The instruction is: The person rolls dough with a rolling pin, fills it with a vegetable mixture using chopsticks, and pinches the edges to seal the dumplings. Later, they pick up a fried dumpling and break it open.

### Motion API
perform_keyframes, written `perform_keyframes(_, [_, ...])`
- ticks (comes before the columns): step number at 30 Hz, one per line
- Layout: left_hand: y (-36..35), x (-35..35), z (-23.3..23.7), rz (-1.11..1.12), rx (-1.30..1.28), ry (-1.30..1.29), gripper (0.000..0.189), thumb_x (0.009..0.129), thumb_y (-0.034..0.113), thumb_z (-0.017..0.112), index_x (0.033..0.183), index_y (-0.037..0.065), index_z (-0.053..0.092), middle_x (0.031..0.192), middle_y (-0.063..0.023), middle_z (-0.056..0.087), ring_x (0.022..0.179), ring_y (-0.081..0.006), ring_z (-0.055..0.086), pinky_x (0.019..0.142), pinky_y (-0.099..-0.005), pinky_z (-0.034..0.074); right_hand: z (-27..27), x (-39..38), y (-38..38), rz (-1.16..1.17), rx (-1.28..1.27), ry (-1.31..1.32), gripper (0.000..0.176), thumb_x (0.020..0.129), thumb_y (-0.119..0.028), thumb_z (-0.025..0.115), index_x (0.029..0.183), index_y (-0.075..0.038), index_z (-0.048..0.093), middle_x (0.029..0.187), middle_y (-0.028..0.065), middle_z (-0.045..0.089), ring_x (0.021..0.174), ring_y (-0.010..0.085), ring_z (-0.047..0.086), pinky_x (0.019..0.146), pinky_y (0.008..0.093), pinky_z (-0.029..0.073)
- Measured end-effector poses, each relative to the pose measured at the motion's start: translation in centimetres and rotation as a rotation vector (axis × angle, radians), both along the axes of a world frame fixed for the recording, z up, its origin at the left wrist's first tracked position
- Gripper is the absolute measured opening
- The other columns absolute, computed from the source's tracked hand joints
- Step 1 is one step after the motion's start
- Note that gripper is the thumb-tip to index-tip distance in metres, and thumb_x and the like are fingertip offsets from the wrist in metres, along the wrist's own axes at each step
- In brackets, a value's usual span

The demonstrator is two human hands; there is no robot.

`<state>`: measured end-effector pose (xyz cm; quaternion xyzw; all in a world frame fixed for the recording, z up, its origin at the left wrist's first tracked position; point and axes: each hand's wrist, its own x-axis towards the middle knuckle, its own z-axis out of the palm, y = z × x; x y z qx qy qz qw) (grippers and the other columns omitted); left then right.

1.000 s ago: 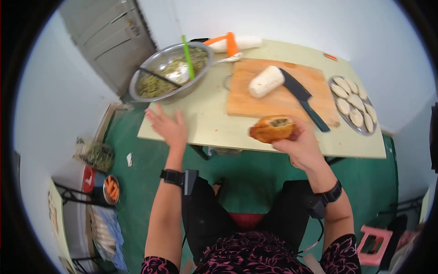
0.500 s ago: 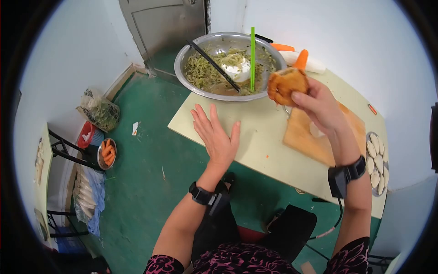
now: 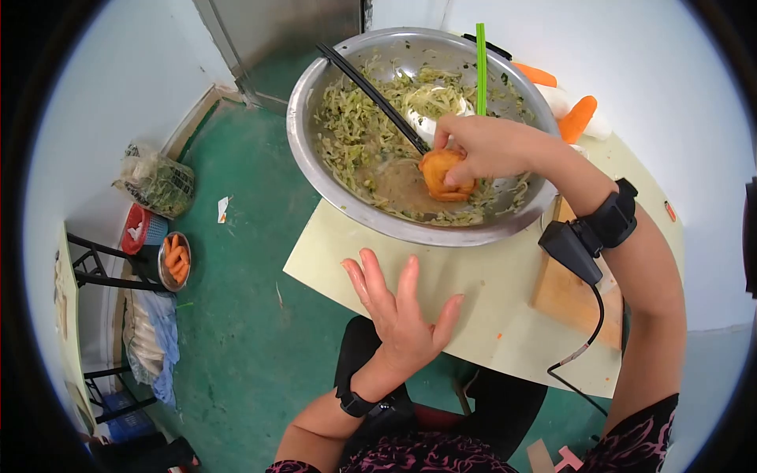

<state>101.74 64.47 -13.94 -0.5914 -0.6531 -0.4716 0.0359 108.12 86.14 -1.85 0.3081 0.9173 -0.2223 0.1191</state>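
Note:
My right hand (image 3: 485, 150) reaches over the large steel bowl (image 3: 347, 197), its fingers closed on a round, golden-brown, folded piece that looks like a fried pastry (image 3: 448, 175). That piece is low inside the bowl, over the liquid and the shredded green vegetable filling (image 3: 347, 130). Black chopsticks (image 3: 371, 96) lean across the left rim, their lower ends near the piece. Behind my right hand stand a bright green stick (image 3: 481, 67) and a white dish (image 3: 426, 126) partly covered with shreds. My left hand (image 3: 406, 323) hovers palm down near the table's front edge, fingers spread and holding nothing.
On the pale table (image 3: 331, 244), a wooden cutting board (image 3: 568, 296) lies partly under my right forearm. Carrots (image 3: 578, 118) and a white radish (image 3: 599, 128) sit behind the bowl. On the floor at left are a bowl of carrots (image 3: 177, 260) and a bag of greens (image 3: 158, 183).
My right hand has moved left and down into the bowl with the golden-brown piece. My left hand has shifted slightly right and lower in view. The bowl appears closer.

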Motion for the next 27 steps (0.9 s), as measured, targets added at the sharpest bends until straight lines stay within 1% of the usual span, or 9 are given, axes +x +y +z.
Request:
perform_keyframes(5, [0.0, -0.3, -0.2, -0.02, -0.01, 0.008, 0.069, 0.073, 0.03, 0.063, 0.126, 0.001, 0.029, 0.135, -0.0329, 0.003, 0.124, -0.0521, -0.002, 0.095, -0.0624, 0.007, -0.3, -3.8, 0.2, 0.286, 0.09, -0.265, 0.036, 0.068, -0.022, 0.063, 0.097, -0.003, 0.056, 0.088, 0.0157, 0.06, 0.084, 0.0298, 0.057, 0.074, 0.0359, 0.044])
perform_keyframes(8, [-0.1, -0.3, -0.3, -0.026, -0.016, -0.003, 0.069, 0.072, 0.03, 0.063, 0.126, 0.002, 0.029, 0.135, -0.0327, 0.003, 0.124, -0.0521, -0.003, 0.095, -0.0626, 0.007, -0.6, -5.5, -1.3, 0.228, 0.166, -0.334, 0.032, 0.069, -0.02, 0.06, 0.096, -0.003, 0.059, 0.089, 0.0165, 0.06, 0.085, 0.0304, 0.057, 0.075, 0.0354, 0.045])
perform_keyframes(11, [-0.1, -0.4, -0.2, -0.039, -0.014, -0.014, 0.068, 0.072, 0.028, 0.064, 0.125, 0.003, 0.03, 0.135, -0.0325, 0.003, 0.124, -0.0522, -0.003, 0.095, -0.0626, 0.007, -1.2, -5.0, -0.8, 0.274, 0.1, -0.077, 0.034, 0.071, -0.022, 0.059, 0.099, -0.002, 0.057, 0.09, 0.0148, 0.06, 0.085, 0.0277, 0.057, 0.075, 0.0335, 0.045])
perform_keyframes(14, [-0.2, -0.4, 0.1, -0.042, -0.013, -0.033, 0.067, 0.071, 0.026, 0.064, 0.125, 0.002, 0.031, 0.135, -0.0324, 0.003, 0.124, -0.0525, -0.003, 0.095, -0.0624, 0.007, -0.5, -2.8, 0.9, 0.122, -0.084, 0.025, 0.033, 0.073, -0.021, 0.059, 0.1, -0.002, 0.057, 0.091, 0.0112, 0.06, 0.087, 0.0208, 0.057, 0.076, 0.0303, 0.044])
perform_keyframes(15, [-0.1, -0.3, 0.1, -0.037, -0.008, -0.036, 0.066, 0.071, 0.025, 0.065, 0.124, 0.002, 0.032, 0.135, -0.0324, 0.004, 0.124, -0.0526, -0.003, 0.095, -0.0622, 0.008, -0.1, -1.7, 1.3, 0.023, -0.243, 0.132, 0.033, 0.077, -0.02, 0.059, 0.105, -0.003, 0.054, 0.094, 0.0062, 0.059, 0.088, 0.0129, 0.055, 0.076, 0.0262, 0.043])
perform_keyframes(18, [-0.1, -0.1, 0.3, -0.017, -0.003, -0.045, 0.065, 0.07, 0.022, 0.066, 0.122, 0.001, 0.034, 0.135, -0.0322, 0.005, 0.124, -0.0525, 0.0, 0.096, -0.0608, 0.01, 0.9, 1.9, 1.5, -0.214, -0.663, 0.455, 0.034, 0.08, -0.016, 0.058, 0.111, -0.003, 0.05, 0.097, 0.004, 0.058, 0.088, 0.0093, 0.054, 0.076, 0.0234, 0.043])
perform_keyframes(19, [0.0, 0.0, 0.3, -0.009, 0.001, -0.047, 0.064, 0.069, 0.021, 0.066, 0.122, 0.001, 0.035, 0.135, -0.0321, 0.006, 0.124, -0.0524, 0.001, 0.096, -0.0603, 0.01, 1.1, 3.1, 1.1, -0.257, -0.742, 0.559, 0.041, 0.081, -0.019, 0.058, 0.116, 0.0, 0.045, 0.104, 0.0052, 0.056, 0.095, 0.012, 0.053, 0.078, 0.0256, 0.043])
perform_keyframes(22, [0.0, 0.1, 0.6, 0.014, 0.014, -0.039, 0.064, 0.068, 0.019, 0.066, 0.121, 0.001, 0.036, 0.135, -0.031, 0.01, 0.125, -0.0508, 0.004, 0.097, -0.0577, 0.012, 2.0, 6.0, -1.4, -0.287, -0.947, 0.858, 0.042, 0.081, -0.014, 0.059, 0.118, -0.001, 0.043, 0.107, 0.0058, 0.055, 0.096, 0.0132, 0.054, 0.08, 0.0263, 0.045])
perform_keyframes(27, [0.0, 0.6, 1.1, 0.074, 0.016, -0.022, 0.056, 0.069, 0.023, 0.065, 0.115, -0.001, 0.044, 0.134, -0.0292, 0.014, 0.124, -0.05, 0.008, 0.097, -0.0564, 0.016, 1.3, 9.1, -7.9, -0.29, -1.095, 1.386, 0.041, 0.08, -0.003, 0.057, 0.118, -0.004, 0.043, 0.114, 0.0083, 0.052, 0.106, 0.0191, 0.051, 0.092, 0.035, 0.042])
